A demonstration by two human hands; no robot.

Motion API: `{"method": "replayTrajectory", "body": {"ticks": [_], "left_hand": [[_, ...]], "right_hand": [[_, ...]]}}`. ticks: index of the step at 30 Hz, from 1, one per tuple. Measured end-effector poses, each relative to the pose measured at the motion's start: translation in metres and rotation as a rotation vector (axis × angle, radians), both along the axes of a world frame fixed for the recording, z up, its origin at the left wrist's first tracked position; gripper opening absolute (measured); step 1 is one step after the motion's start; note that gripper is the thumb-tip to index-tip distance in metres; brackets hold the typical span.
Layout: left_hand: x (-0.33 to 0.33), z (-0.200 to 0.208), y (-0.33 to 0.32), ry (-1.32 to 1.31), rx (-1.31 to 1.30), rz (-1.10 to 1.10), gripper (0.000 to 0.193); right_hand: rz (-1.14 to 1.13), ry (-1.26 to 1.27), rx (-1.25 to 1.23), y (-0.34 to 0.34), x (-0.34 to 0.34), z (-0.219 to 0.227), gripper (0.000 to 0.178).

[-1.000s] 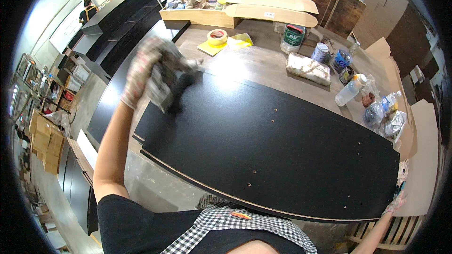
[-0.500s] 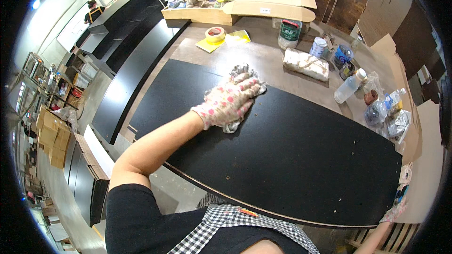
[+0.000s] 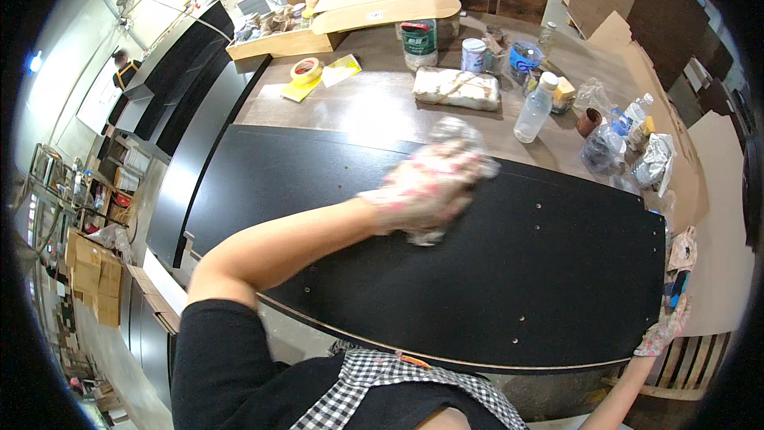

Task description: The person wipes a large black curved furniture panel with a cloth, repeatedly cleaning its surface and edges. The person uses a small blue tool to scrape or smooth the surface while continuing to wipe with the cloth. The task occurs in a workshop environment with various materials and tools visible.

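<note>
A large black board (image 3: 477,287) with small holes and a curved near edge lies in front of me. My left hand (image 3: 426,185), in a pale glove with pink spots, presses a crumpled greyish rag (image 3: 430,232) against its upper part; hand and rag are blurred by motion. At the board's right end, my right hand (image 3: 665,333), gloved alike, is closed around the near corner, its fingers along the outer side. Just above those fingers are a small blue and black thing (image 3: 678,288) and a pale crumpled cloth (image 3: 683,250).
Beyond the board are tape (image 3: 305,71), a white wrapped bundle (image 3: 456,88), a green-labelled jar (image 3: 419,44), a clear bottle (image 3: 535,109) and crumpled plastic (image 3: 602,149). A long black panel (image 3: 185,178) lies left. Cardboard (image 3: 720,223) stands right. Another person (image 3: 125,72) is far left.
My left hand has swept the rag rightward across the board. The view has turned, so the tabletop things appear farther left. My right hand stays at the board's corner.
</note>
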State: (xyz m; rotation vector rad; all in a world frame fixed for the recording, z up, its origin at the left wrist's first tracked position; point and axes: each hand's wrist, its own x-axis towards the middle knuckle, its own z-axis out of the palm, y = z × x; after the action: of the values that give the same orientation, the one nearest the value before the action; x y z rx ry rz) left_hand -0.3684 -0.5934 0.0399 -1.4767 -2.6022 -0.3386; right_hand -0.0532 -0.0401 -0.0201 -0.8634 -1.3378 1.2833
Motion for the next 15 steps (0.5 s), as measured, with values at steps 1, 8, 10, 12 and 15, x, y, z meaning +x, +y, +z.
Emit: {"method": "replayTrajectory", "body": {"ticks": [1,8,10,12,15], "left_hand": [[0.003,0.004,0.041,-0.082,0.016,-0.078,0.053],[0.024,0.027,0.074,-0.141,-0.091,0.039,0.054],[0.024,0.027,0.034,-0.028,-0.163,0.13,0.053],[0.018,0.017,0.029,0.004,-0.058,0.03,0.052],[0.013,-0.002,0.103,-0.025,-0.036,-0.073,0.055]], "right_hand": [[-0.002,-0.031,0.024,0.0,-0.001,-0.001,0.044],[0.038,-0.033,-0.089,-0.026,-0.011,0.014,0.039],[0.107,0.012,-0.098,-0.038,-0.015,0.02,0.046],[0.051,0.049,-0.038,-0.049,-0.017,0.023,0.037],[0.086,0.064,-0.073,-0.062,-0.018,0.026,0.045]]}}
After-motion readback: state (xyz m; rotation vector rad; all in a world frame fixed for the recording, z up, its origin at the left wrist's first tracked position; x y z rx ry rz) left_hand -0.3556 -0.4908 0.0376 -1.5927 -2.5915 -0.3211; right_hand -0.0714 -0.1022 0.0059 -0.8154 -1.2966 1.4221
